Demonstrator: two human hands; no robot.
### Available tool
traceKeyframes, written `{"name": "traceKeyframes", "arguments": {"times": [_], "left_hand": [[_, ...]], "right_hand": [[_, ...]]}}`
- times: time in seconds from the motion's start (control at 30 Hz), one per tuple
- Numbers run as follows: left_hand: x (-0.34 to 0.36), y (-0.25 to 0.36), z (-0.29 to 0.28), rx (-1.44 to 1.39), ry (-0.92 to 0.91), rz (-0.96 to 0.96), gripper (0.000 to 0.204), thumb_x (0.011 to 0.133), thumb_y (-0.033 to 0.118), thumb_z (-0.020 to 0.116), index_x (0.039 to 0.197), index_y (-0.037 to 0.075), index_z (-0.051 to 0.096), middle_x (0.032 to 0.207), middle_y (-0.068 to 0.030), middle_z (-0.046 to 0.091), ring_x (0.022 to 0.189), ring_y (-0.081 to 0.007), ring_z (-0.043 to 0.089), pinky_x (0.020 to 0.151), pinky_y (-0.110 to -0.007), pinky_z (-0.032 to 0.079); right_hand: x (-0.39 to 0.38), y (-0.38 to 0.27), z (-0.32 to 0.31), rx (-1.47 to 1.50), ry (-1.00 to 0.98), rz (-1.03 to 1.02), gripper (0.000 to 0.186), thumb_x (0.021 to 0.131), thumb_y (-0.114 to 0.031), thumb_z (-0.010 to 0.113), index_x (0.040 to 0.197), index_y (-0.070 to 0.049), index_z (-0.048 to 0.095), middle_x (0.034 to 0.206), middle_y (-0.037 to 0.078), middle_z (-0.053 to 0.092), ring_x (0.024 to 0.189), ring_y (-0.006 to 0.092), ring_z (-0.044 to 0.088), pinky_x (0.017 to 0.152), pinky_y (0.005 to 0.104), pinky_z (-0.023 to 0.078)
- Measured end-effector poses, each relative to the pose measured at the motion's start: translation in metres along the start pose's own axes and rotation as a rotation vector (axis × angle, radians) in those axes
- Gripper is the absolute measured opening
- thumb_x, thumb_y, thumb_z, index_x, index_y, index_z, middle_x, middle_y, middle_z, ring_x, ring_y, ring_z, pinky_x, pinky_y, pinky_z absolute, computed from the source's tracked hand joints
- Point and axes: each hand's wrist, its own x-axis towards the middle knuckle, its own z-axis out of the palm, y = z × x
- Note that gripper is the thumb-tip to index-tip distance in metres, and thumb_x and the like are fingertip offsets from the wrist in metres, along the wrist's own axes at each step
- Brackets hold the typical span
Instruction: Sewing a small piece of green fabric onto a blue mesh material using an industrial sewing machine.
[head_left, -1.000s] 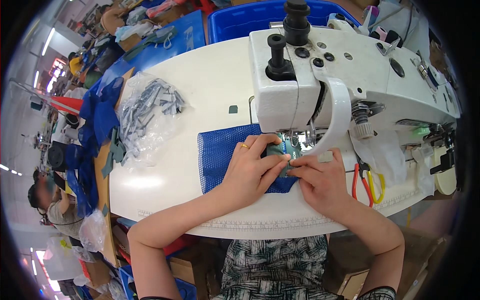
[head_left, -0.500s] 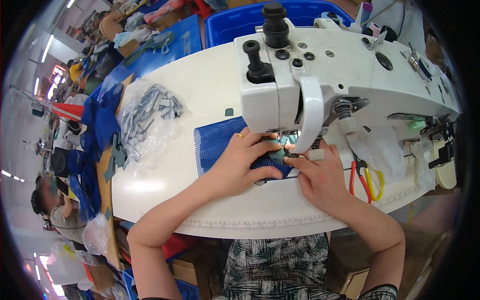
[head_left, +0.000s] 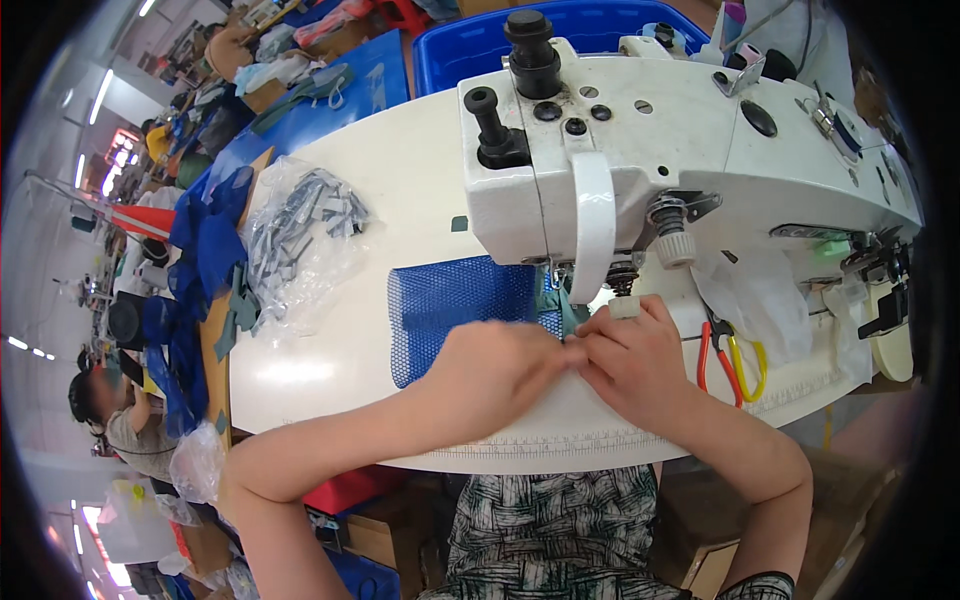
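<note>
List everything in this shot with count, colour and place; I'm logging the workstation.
sewing machine: one, white, far half of the table
table: one, white top, under the machine
mesh fabric: one piece, blue, flat beneath the machine head, part under the hands
plastic bag of grey pieces: one, clear, left part of the table
pliers: one pair, one red and one yellow handle, right of the hands
blue bin: one, behind the machine
blue fabric pile: one heap, off the table's left edge
another person: one, seated far left
left hand: pressing flat on the mesh
right hand: fingertips meeting the left, near the needle area; grip hidden
</note>
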Motion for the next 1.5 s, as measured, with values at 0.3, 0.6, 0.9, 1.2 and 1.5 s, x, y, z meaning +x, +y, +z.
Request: {"name": "traceKeyframes", "arguments": {"times": [0.3, 0.6, 0.9, 1.2, 1.5], "left_hand": [[0.031, -0.022, 0.027, -0.875, 0.209, -0.847, 0.029, 0.092, 0.021, 0.080, 0.086, -0.007, 0.077, 0.070, -0.0072, 0.068, 0.064, -0.0102, 0.057, 0.058, -0.032, 0.048], [0.039, -0.016, 0.031, -0.857, 0.254, -0.946, 0.021, 0.090, 0.015, 0.078, 0.083, -0.005, 0.077, 0.072, -0.0093, 0.071, 0.065, -0.0125, 0.062, 0.059, -0.033, 0.050], [0.037, -0.026, 0.039, -0.662, 0.208, -0.972, 0.022, 0.086, 0.018, 0.084, 0.082, -0.002, 0.079, 0.071, -0.0111, 0.072, 0.064, -0.0147, 0.066, 0.060, -0.034, 0.052], [0.025, -0.001, 0.029, -0.377, 0.044, -0.605, 0.022, 0.092, 0.021, 0.077, 0.085, 0.000, 0.079, 0.084, -0.0109, 0.073, 0.071, -0.0239, 0.068, 0.065, -0.038, 0.052], [-0.014, -0.013, 0.045, 0.169, 0.321, -0.121, 0.026, 0.097, 0.022, 0.070, 0.118, 0.007, 0.070, 0.121, -0.0033, 0.066, 0.108, -0.0243, 0.059, 0.091, -0.041, 0.041]], "right_hand": [[0.004, -0.008, 0.010, -0.085, 0.281, -0.156, 0.019, 0.073, -0.009, 0.081, 0.091, -0.007, 0.078, 0.097, 0.001, 0.072, 0.085, 0.0223, 0.065, 0.064, 0.0332, 0.050], [0.005, -0.013, 0.004, 0.002, 0.237, -0.104, 0.023, 0.072, -0.004, 0.079, 0.095, -0.005, 0.075, 0.105, 0.005, 0.070, 0.092, 0.0259, 0.065, 0.071, 0.0391, 0.054], [0.002, 0.000, 0.011, 0.119, 0.231, 0.132, 0.041, 0.074, 0.004, 0.066, 0.114, -0.003, 0.070, 0.109, 0.017, 0.064, 0.104, 0.0378, 0.060, 0.080, 0.0466, 0.052], [0.001, 0.004, 0.006, -0.016, -0.020, 0.194, 0.055, 0.081, -0.005, 0.065, 0.136, -0.010, 0.069, 0.113, 0.013, 0.069, 0.113, 0.0381, 0.058, 0.100, 0.0525, 0.042], [0.003, 0.007, -0.003, -0.119, -0.079, 0.106, 0.048, 0.080, -0.010, 0.071, 0.127, -0.017, 0.076, 0.112, 0.014, 0.064, 0.119, 0.0345, 0.055, 0.093, 0.0482, 0.045]]}}
